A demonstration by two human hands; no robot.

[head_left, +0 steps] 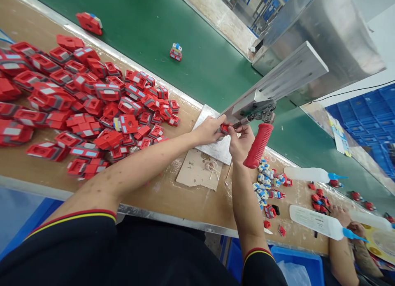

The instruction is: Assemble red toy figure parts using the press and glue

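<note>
My left hand (209,130) pinches a small red plastic part (224,129) over a metal base plate (202,123). From the other side, the fingers of my right hand (240,143) close on the same part, which they partly hide. Just above sits the tip of a toggle clamp (259,111) fixed to an upright metal bar. Its red ribbed handle (259,146) hangs down in front of my right wrist. Left of my hands lies a large pile of red toy vehicle shells (108,92) with grey and pale window areas.
A green conveyor belt (138,26) runs behind the bench, carrying a few red pieces. Cardboard (197,170) with cotton swabs lies before the plate. To the right are blue-white-yellow pieces (263,179), white squeeze bottles (317,222) and a co-worker's hands (341,216).
</note>
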